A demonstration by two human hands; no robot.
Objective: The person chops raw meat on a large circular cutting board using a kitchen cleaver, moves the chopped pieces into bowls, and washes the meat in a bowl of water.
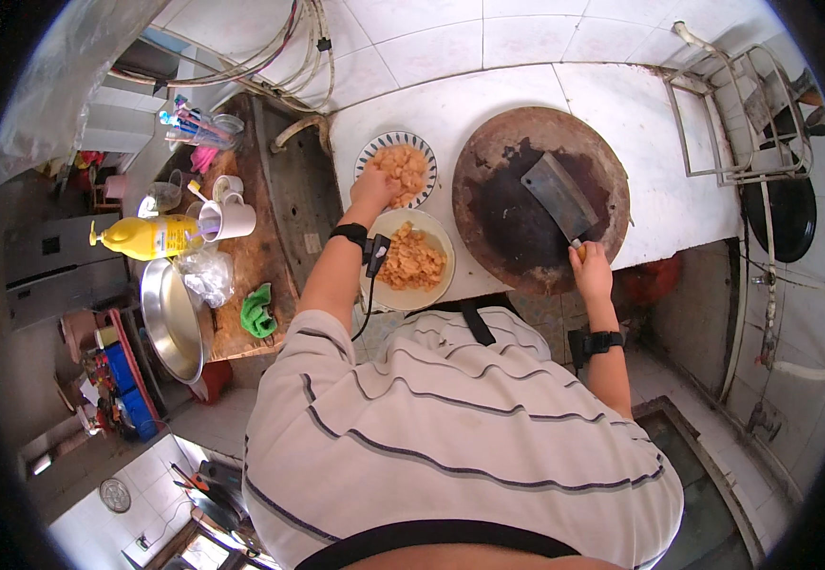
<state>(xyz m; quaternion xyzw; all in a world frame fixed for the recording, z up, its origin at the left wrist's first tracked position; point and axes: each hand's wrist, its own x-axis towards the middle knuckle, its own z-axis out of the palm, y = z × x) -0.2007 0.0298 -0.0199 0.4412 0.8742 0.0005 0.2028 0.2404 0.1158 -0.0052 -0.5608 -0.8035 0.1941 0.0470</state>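
Note:
My right hand (592, 267) is closed on the handle of a cleaver (560, 196), whose blade lies over a round wooden chopping board (480, 246) with a dark, wet-looking middle. At the left, my left hand (374, 187) is at the near-left part of a patterned plate (429, 158) of pale orange meat pieces (404, 171); its fingertips are over the meat, and whether they grip a piece is hidden. Just below that plate stands a cream bowl (384, 293) with smaller chopped meat pieces (416, 265), close to the counter's front edge.
The white counter (658, 214) bears a metal wire rack (697, 171) at the right. Left of it are a stone sink (305, 192) and a wooden surface with a yellow pump bottle (145, 236), white mug (230, 219), green cloth (259, 312) and steel basin (202, 342).

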